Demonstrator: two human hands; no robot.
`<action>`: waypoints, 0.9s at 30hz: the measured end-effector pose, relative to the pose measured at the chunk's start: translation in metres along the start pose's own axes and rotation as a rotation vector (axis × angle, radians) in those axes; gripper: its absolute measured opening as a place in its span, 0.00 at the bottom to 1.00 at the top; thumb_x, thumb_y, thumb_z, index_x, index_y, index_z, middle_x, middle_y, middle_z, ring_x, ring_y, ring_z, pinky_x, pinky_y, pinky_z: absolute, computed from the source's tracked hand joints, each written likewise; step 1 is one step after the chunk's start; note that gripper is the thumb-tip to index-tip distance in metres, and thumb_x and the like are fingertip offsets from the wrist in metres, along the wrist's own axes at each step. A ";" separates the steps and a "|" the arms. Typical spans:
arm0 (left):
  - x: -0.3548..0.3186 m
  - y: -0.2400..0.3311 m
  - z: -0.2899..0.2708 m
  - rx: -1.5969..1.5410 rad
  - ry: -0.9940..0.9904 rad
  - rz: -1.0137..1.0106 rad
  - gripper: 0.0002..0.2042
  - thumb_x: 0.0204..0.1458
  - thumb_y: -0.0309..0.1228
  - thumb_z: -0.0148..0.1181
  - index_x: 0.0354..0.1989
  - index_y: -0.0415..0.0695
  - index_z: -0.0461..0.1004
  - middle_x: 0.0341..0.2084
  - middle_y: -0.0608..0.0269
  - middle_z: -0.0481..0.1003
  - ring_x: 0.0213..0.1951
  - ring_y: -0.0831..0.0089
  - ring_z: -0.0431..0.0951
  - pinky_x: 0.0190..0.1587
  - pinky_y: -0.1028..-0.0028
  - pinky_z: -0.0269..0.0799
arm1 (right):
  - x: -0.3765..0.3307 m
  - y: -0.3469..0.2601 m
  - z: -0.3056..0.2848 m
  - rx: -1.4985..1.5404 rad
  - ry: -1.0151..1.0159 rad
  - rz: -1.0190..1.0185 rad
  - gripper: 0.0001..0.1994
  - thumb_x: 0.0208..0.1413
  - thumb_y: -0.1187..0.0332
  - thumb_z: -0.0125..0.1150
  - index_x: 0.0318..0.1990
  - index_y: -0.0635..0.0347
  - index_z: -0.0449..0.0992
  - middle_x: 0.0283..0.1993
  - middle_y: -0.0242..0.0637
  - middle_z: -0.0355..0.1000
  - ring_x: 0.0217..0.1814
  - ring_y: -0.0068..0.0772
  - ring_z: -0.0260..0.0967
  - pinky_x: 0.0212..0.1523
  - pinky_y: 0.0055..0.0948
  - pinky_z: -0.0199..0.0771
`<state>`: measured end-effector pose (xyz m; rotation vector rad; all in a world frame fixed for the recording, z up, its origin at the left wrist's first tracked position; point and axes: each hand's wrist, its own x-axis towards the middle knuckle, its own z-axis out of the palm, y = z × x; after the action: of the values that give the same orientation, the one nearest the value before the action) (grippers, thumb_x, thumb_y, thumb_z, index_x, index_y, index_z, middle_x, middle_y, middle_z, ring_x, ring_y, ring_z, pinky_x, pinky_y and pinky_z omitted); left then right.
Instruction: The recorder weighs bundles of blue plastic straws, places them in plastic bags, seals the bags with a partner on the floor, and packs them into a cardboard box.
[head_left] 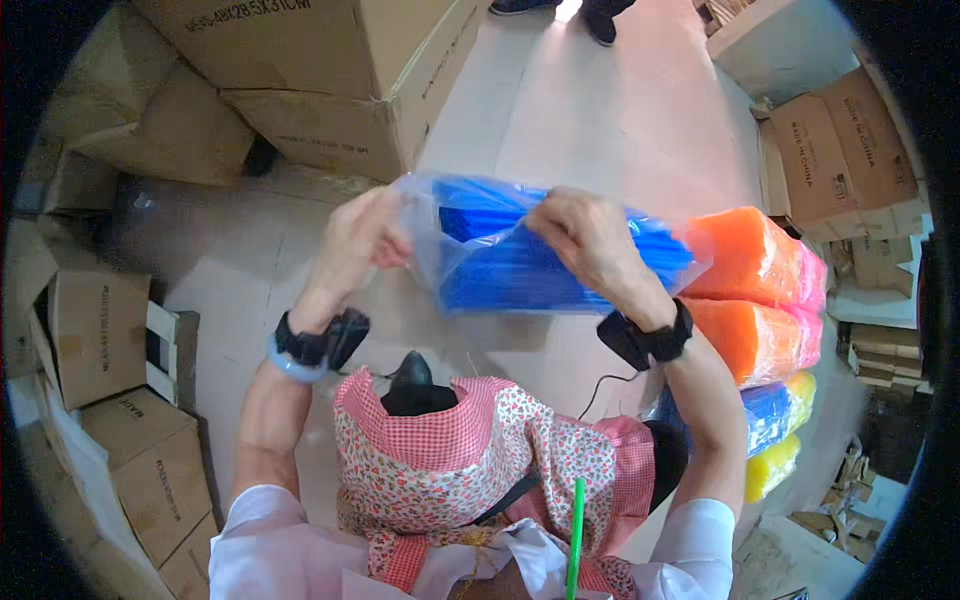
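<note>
Blue plastic straws packed in a clear plastic bag [545, 255] sit lifted in front of our chest, above the floor, and we hold the bag up between both hands. Our left hand [358, 240] pinches the bag's loose left end, fingers [392, 247] closed on the film; our right hand [590, 240] lies over the top of the pack, fingers curled down into the plastic and gripping it. We judge the step in hand to be gathering or closing the bag's open end, and the next move calls for a firm pinch on the slack film while the other hand steadies the pack so the straws do not slide out.

Just right of the bag stands a stack of similar packs: orange packs [750, 290] on top, a blue pack [775, 410] beneath, a yellow pack [772, 465] lowest. A green straw [576, 535] pokes up from our floral apron [450, 460]. Cardboard boxes [320, 80] crowd the far left and right.

Our right fingertips are hidden behind the bag, the mouth of the bag is hard to make out, and whatever carries the stack is cut off from sight
</note>
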<state>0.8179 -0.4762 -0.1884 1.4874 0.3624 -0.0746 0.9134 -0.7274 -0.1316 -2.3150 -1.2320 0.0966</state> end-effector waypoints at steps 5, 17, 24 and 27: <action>0.018 0.015 0.029 0.338 -0.111 0.057 0.12 0.55 0.37 0.51 0.29 0.39 0.71 0.15 0.67 0.70 0.18 0.83 0.70 0.20 0.82 0.65 | 0.017 0.003 0.019 0.006 0.030 0.082 0.05 0.48 0.72 0.56 0.30 0.64 0.74 0.31 0.43 0.70 0.34 0.47 0.68 0.34 0.36 0.68; 0.009 0.017 0.019 0.211 -0.140 0.111 0.13 0.55 0.32 0.50 0.20 0.40 0.69 0.13 0.70 0.68 0.15 0.85 0.66 0.18 0.84 0.62 | -0.101 0.051 -0.073 0.047 0.012 0.803 0.15 0.54 0.62 0.56 0.44 0.64 0.72 0.29 0.35 0.71 0.27 0.27 0.71 0.27 0.26 0.70; 0.022 0.035 0.033 0.241 -0.176 0.245 0.13 0.56 0.32 0.49 0.21 0.40 0.70 0.12 0.69 0.69 0.16 0.85 0.67 0.18 0.85 0.62 | -0.082 0.017 -0.053 0.527 0.359 0.722 0.12 0.56 0.64 0.52 0.37 0.66 0.74 0.22 0.29 0.68 0.19 0.17 0.63 0.18 0.19 0.62; 0.025 0.039 0.043 0.429 -0.288 0.273 0.13 0.56 0.33 0.49 0.22 0.40 0.70 0.12 0.69 0.68 0.15 0.85 0.67 0.18 0.86 0.62 | -0.094 0.020 -0.046 0.581 0.425 0.768 0.11 0.56 0.65 0.52 0.36 0.65 0.75 0.21 0.29 0.68 0.19 0.17 0.63 0.19 0.19 0.62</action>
<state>0.8596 -0.5103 -0.1565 1.9063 -0.1012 -0.1536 0.8871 -0.8297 -0.1171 -1.9995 -0.0426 0.1847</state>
